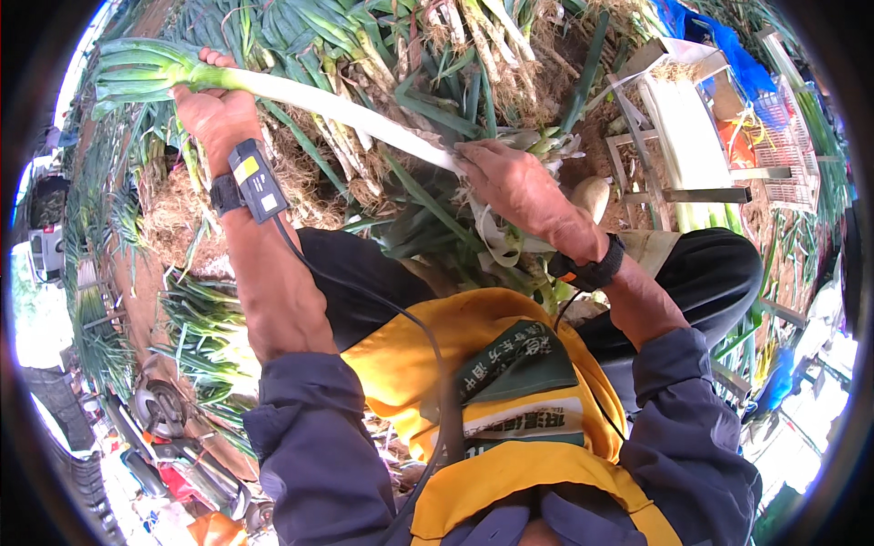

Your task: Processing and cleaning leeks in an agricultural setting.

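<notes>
A long leek point(341, 111) with a white shaft and cut green leaves stretches across in front of me, its green end at the upper left. My left hand point(217, 114) is closed round it where green turns to white. At the other end, my right hand point(510, 177) is closed on the white root end, the fingertips partly hidden from view. Loose strips of peeled leaf point(499, 238) hang and lie just below my right hand. Both forearms carry black wrist straps.
Heaps of untrimmed leeks with roots point(492, 55) lie ahead. More leeks point(196, 328) are at my left. A white wooden frame point(678, 118) and a pale plastic crate point(790, 150) stand at the right. A cable point(364, 296) runs from my left wrist over my yellow apron point(401, 359).
</notes>
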{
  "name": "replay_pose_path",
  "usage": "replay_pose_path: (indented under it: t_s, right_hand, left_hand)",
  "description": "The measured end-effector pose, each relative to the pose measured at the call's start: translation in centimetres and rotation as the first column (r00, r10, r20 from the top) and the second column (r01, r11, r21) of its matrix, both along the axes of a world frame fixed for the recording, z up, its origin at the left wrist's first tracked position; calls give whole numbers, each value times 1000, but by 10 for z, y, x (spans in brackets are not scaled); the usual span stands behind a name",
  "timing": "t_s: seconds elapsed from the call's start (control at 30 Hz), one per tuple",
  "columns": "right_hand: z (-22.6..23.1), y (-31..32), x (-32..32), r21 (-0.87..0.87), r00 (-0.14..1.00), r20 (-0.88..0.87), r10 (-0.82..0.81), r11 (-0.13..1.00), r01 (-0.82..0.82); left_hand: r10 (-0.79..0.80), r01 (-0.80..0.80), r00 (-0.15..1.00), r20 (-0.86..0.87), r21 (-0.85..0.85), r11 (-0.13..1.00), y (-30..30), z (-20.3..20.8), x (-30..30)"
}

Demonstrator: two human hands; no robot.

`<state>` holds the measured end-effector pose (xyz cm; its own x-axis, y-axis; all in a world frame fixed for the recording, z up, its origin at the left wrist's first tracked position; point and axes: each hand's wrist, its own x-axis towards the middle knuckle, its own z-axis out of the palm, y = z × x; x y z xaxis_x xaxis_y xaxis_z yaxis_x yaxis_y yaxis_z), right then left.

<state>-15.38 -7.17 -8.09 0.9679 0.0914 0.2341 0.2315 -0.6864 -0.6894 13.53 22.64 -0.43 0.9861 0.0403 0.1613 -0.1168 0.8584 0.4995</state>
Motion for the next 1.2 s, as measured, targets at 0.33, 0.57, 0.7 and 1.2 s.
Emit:
replay_pose_path:
  t_s: [0.33, 0.57, 0.7, 1.2]
  right_hand:
    - [2, -3, -3, 18, 995, -18, 97, 995, -97]
    - [4, -9, -6, 79, 983, 82, 166, 982, -172]
    - [7, -14, -6, 202, 990, 52, 129, 970, -137]
    - [5, -9, -5, 112, 992, 114, 57, 991, -70]
  left_hand:
    - [-27, 16, 993, -112, -92, 996, -2, -4, -1]
    - [-16, 4, 993, -118, -106, 994, -4, -1, 0]
    - [-89, 69, 989, -119, -169, 983, -3, -3, -2]
    - [-135, 121, 988, -75, -168, 978, -3, 0, -8]
